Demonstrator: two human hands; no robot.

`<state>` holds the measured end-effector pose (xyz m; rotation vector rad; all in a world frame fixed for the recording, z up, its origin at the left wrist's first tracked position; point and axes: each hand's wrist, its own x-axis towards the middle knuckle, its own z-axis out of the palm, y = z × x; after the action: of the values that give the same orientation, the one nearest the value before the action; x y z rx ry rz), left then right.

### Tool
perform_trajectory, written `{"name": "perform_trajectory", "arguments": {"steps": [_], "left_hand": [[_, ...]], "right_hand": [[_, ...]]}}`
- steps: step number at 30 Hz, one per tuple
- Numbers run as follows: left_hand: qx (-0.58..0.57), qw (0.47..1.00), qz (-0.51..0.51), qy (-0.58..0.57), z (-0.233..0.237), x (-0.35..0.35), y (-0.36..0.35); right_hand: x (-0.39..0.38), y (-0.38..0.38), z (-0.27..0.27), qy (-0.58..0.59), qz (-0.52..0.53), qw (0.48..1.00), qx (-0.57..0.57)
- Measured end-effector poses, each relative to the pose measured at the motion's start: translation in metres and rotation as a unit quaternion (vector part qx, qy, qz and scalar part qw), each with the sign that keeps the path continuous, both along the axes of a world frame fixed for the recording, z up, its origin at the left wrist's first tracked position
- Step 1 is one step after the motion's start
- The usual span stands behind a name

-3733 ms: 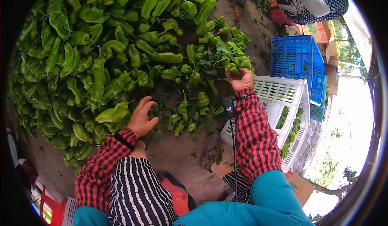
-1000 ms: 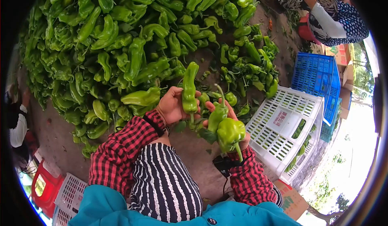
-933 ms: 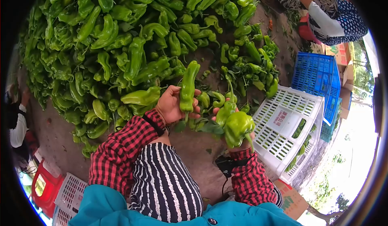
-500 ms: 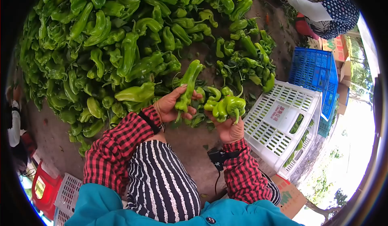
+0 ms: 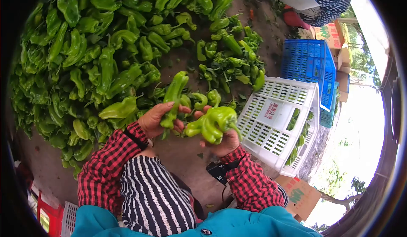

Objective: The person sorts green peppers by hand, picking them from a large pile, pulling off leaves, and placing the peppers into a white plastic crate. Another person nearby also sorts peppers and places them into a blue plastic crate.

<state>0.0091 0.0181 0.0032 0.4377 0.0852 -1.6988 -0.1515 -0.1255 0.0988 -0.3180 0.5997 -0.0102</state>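
Observation:
My left hand (image 5: 157, 120) is closed around a long green pepper (image 5: 175, 93) that stands nearly upright, its lower end between thumb and fingers. In my right hand (image 5: 227, 143) are light green peppers (image 5: 217, 120), knobbly and bunched, with a curved stem hanging over the palm's right side; how many are there I cannot tell. Both hands are close together above the bare ground. Just beyond them a large pile of green peppers (image 5: 97, 63) spreads to the left, and a smaller heap of peppers (image 5: 237, 63) lies ahead to the right.
A white plastic crate (image 5: 271, 120) with peppers behind its slats stands tilted at my right. Beyond it are a blue crate (image 5: 307, 63) and cardboard boxes (image 5: 335, 37). Another person (image 5: 313, 1) crouches at the upper right. A printed carton (image 5: 299, 196) and a red chair (image 5: 47, 213) sit nearer me.
The view has swung right, so the scene sits farther left. My right hand has turned and drawn nearer the left, showing more of its peppers; the left keeps its pepper.

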Motion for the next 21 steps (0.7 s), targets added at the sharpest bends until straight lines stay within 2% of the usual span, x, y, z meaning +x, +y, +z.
{"name": "perform_trajectory", "arguments": {"steps": [2, 4, 6, 7, 8, 10, 12, 14, 15, 17, 18, 20, 21], "left_hand": [[0.060, 0.998, 0.027, 0.004, 0.000, -0.002, 0.001], [0.036, 0.999, 0.017, 0.002, 0.008, -0.004, -0.008], [0.048, 0.999, 0.025, -0.004, 0.013, -0.002, -0.004], [0.024, 0.999, 0.019, -0.024, 0.018, -0.002, -0.008], [-0.003, 0.999, 0.010, -0.041, 0.022, -0.004, -0.015], [0.000, 0.999, 0.001, -0.040, 0.031, -0.004, -0.021], [-0.020, 0.998, -0.034, -0.058, 0.033, -0.006, -0.023], [-0.006, 0.996, -0.052, -0.074, 0.023, -0.010, -0.018], [0.002, 0.994, -0.070, -0.090, 0.018, -0.011, -0.018], [0.011, 0.991, -0.095, -0.095, 0.012, -0.013, -0.014], [0.040, 0.988, -0.111, -0.099, 0.011, -0.015, -0.014], [0.034, 0.987, -0.116, -0.108, 0.014, -0.016, -0.015], [0.041, 0.986, -0.115, -0.113, 0.015, -0.016, -0.015]], "right_hand": [[-0.006, -0.005, 0.015, 0.086, 0.042, 0.995, -0.023], [-0.004, -0.012, 0.037, 0.088, 0.047, 0.995, -0.028], [0.002, -0.017, 0.053, 0.151, 0.026, 0.978, -0.142], [0.007, -0.016, 0.054, 0.162, -0.022, 0.958, -0.235], [0.006, -0.016, 0.049, 0.164, -0.021, 0.959, -0.230], [-0.001, -0.020, 0.037, 0.191, -0.035, 0.847, -0.494], [0.001, -0.020, 0.040, 0.210, -0.036, 0.838, -0.502], [-0.001, -0.022, 0.041, 0.201, -0.047, 0.883, -0.422], [-0.003, -0.025, 0.047, 0.201, -0.056, 0.878, -0.430], [-0.009, -0.035, 0.068, 0.234, -0.034, 0.943, -0.233], [-0.014, -0.045, 0.078, 0.234, -0.044, 0.940, -0.244], [-0.028, -0.077, 0.105, 0.167, -0.132, 0.963, -0.164], [-0.039, -0.104, 0.121, 0.155, -0.166, 0.953, -0.199]]}}
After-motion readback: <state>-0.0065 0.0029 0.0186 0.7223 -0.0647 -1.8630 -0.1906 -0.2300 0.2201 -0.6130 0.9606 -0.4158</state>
